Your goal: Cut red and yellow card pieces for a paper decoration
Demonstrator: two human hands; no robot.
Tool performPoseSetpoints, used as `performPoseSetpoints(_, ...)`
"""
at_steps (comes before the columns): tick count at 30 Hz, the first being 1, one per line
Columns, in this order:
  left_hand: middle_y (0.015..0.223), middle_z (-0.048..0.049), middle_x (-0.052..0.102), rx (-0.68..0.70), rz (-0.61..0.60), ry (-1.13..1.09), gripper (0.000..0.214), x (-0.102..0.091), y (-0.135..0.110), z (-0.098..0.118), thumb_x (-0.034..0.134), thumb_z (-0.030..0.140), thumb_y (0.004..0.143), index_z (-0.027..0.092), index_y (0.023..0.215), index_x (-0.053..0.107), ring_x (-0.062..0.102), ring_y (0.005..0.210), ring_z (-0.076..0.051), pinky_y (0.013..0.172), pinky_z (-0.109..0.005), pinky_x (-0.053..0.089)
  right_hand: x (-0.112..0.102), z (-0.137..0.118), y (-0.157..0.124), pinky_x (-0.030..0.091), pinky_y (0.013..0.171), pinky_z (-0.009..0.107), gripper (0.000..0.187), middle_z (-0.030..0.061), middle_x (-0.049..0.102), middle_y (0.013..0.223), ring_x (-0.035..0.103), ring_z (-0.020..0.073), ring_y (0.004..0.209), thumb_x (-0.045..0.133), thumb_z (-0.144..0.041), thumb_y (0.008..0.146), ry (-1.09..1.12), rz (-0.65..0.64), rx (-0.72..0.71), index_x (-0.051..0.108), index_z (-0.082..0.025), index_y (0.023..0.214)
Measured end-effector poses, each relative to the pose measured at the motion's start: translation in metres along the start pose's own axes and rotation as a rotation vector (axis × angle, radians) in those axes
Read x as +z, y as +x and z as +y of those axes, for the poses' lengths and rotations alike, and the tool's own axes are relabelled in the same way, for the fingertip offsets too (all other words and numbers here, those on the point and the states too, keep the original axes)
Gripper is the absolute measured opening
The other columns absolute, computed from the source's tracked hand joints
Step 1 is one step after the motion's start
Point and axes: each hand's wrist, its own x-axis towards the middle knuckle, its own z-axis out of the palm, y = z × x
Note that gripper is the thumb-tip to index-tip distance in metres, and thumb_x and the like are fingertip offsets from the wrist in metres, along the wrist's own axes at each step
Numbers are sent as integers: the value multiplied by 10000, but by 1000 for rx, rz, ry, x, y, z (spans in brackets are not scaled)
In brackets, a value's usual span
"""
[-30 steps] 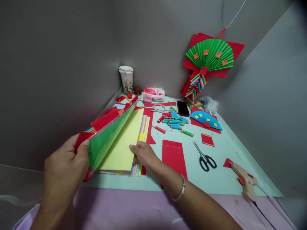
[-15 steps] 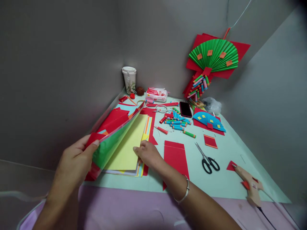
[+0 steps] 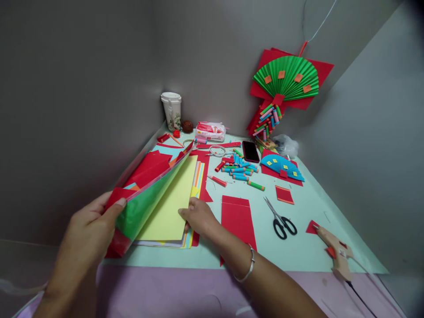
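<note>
My left hand is closed on the lifted edge of a clear plastic folder, pinching it between thumb and fingers together with some red paper. Green and red show through the folder's raised side. Under it lies a stack of coloured paper with a pale yellow sheet on top. My right hand pinches that yellow sheet at its right edge, thumb on top and fingertips hidden underneath. White, orange-striped and yellow sheets stick out below it. A red card lies to the right of my right hand, partly behind my forearm.
Black-handled scissors and a glue gun with its cord lie on the right. Several rolled paper tubes, a phone and a blue paper fan are farther back. A lidded cup stands in the corner; a green fan hangs at the wall.
The whole scene has shifted slightly left in view. My left hand with the folder edge sits slightly lower and farther left. Both hands keep the same grips.
</note>
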Motion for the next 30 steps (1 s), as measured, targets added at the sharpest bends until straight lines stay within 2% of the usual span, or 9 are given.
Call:
performPoseSetpoints(3,774,25,707,-90,-20,-102,485,-3,-4,5,598,420,797,222,1238,643,615,636,-150,498,-185,447,0,2,1,418,417,196,80,-55,515,606,585,116,434,581,-204,810,6,1,-3,502,-204,799)
performPoseSetpoints(10,708,41,671,-128,19,-101,474,-3,-8,12,608,400,786,238,1229,651,585,585,-141,470,-180,431,1,8,3,407,415,191,84,-64,511,561,579,118,431,580,-204,796,1,15,-1,497,-208,803)
performPoseSetpoints(14,840,14,703,-124,14,-56,434,-4,-13,18,582,425,801,263,1195,670,604,622,-146,464,-181,436,0,6,0,403,422,191,56,-52,542,567,579,119,444,568,-188,789,0,22,-3,514,-201,795)
performPoseSetpoints(18,818,15,689,-112,79,-43,405,-6,-18,25,580,405,802,259,1166,681,588,620,-131,458,-157,416,-6,0,-11,385,428,198,59,-51,527,594,560,112,457,558,-167,783,-3,44,-10,512,-198,763)
performPoseSetpoints(21,782,22,675,-101,82,-39,384,-6,-21,28,576,390,809,252,1148,689,572,607,-115,462,-142,401,-9,-3,-17,383,446,212,40,-50,519,615,546,115,475,533,-158,789,-8,47,-14,528,-197,792)
performPoseSetpoints(26,770,30,676,-87,106,11,374,-6,-19,26,580,372,813,266,1154,692,571,602,-116,458,-145,389,-7,-13,-21,318,496,232,36,-50,467,622,449,121,545,566,-210,813,-70,116,-81,538,-208,791)
performPoseSetpoints(30,756,44,681,-73,125,48,365,-5,-17,21,594,397,808,289,1140,698,581,607,-119,447,-140,382,2,-28,-26,315,522,242,90,-33,511,670,451,135,594,571,-303,857,-141,79,-177,567,-216,879)
